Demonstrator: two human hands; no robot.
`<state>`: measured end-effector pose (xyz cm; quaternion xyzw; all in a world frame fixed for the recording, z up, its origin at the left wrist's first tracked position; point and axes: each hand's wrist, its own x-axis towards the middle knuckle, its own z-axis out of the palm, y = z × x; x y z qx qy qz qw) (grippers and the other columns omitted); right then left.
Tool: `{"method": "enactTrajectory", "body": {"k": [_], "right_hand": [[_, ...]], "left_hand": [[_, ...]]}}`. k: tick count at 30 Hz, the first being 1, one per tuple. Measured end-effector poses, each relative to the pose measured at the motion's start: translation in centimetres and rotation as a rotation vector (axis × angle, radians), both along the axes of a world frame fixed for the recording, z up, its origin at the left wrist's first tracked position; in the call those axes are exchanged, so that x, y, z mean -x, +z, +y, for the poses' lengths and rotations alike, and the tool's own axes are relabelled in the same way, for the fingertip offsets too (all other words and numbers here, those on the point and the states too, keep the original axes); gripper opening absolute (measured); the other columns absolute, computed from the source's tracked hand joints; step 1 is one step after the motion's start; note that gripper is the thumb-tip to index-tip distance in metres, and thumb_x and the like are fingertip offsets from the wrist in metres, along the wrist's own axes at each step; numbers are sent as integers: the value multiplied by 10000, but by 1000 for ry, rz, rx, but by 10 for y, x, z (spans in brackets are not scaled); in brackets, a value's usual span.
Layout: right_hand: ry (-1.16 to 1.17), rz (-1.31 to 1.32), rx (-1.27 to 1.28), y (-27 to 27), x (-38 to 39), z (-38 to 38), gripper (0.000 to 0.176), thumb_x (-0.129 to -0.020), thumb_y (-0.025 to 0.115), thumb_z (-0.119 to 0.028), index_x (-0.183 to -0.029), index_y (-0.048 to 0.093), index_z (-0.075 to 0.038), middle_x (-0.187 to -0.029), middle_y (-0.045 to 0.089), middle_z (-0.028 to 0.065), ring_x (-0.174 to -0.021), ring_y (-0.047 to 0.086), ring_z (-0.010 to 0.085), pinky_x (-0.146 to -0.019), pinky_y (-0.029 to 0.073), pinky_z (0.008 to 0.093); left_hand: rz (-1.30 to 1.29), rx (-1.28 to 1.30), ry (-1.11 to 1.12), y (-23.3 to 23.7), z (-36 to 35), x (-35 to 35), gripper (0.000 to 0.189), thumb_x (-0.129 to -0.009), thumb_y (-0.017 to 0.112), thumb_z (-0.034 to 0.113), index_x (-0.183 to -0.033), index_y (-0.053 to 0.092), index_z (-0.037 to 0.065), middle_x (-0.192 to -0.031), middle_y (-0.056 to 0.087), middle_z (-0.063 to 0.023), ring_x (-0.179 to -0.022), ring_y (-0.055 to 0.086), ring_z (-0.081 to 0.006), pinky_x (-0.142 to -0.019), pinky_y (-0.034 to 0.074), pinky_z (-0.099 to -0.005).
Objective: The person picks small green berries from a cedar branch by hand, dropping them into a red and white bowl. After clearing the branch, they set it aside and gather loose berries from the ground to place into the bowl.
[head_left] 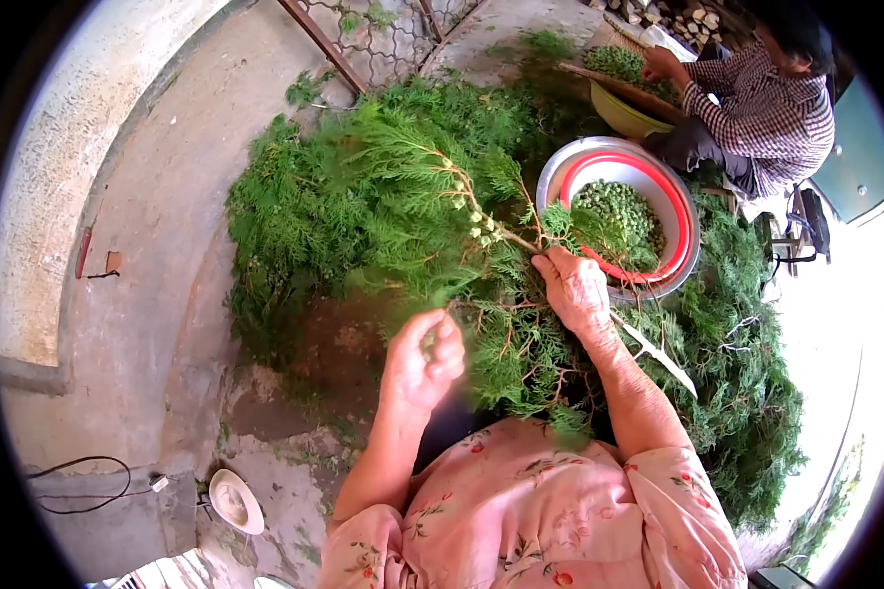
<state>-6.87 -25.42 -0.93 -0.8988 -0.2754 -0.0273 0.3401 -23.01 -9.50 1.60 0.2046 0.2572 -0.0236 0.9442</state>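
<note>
Branch, feathery green conifer with brown stem (517, 240), gripped by right hand (578, 293) beside red-and-white round basin (684, 218). Left hand (420, 365) half-curled, blurred; hold unclear. Gripping nearer pale-green cones (483, 230) would likely steady stem better.
</note>
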Motion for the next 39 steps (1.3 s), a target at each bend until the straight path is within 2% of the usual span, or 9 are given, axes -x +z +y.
{"method": "enactTrajectory", "body": {"k": [8,15,19,22,25,26,30,36,39], "right_hand": [[31,-53,121,7,12,2,246,-885,503,-283,-789,529,-59,-618,597,139,-571,604,322,-525,482,413],[199,-42,204,9,17,-1,147,-834,465,-131,-753,550,-43,-623,611,99,-527,611,228,-468,478,352],[214,-26,107,-11,15,0,136,-705,505,-110,-638,593,-30,-636,613,134,-585,623,251,-524,493,361],[200,-24,47,-12,13,-5,155,-703,519,-137,-677,619,-22,-649,617,132,-591,619,253,-530,491,366],[187,18,-13,0,12,-17,135,-692,548,-157,-667,620,-46,-654,616,136,-610,619,259,-525,490,370],[171,19,-32,-3,13,-16,131,-690,553,-159,-667,620,-49,-652,615,135,-607,617,259,-523,490,371],[219,69,10,-2,10,-21,128,-688,567,-182,-698,626,-68,-655,617,124,-594,610,260,-518,484,369],[229,39,-40,-6,10,-24,161,-708,567,-225,-747,629,-82,-676,619,120,-599,606,251,-518,471,371],[218,6,-91,-10,10,-24,173,-713,569,-234,-763,628,-79,-681,615,117,-603,602,250,-519,469,371]], "left_hand": [[-157,75,157,44,-4,-35,222,-941,436,245,-956,526,43,-644,460,-32,-438,379,-108,-333,310,-214],[-7,-63,60,56,-49,-156,285,-944,436,313,-826,496,61,-726,518,-69,-517,460,-149,-358,360,-223],[-18,-130,113,49,-91,-227,283,-935,453,287,-887,495,11,-770,552,-119,-690,552,-217,-618,536,-325],[-126,-192,-69,37,-108,-272,450,-866,542,421,-955,475,-16,-787,530,-109,-759,541,-259,-861,445,-478],[-134,-256,-134,26,-121,-300,661,-805,555,542,-1042,420,-61,-855,529,-127,-800,537,-258,-914,394,-510],[-130,-289,-171,18,-123,-310,854,-765,543,613,-1142,350,-128,-965,522,-167,-910,526,-285,-978,329,-522],[-181,-268,-191,19,-134,-319,1009,-758,530,629,-1285,178,-156,-1274,335,-231,-1185,357,-331,-1044,236,-523],[-202,-257,-201,12,-138,-325,993,-777,521,610,-1330,130,-116,-1297,297,-219,-1198,329,-324,-1062,200,-511],[-164,-305,-192,18,-143,-321,790,-903,457,419,-1339,110,-140,-1409,167,-260,-1304,225,-376,-1064,246,-483]]}}
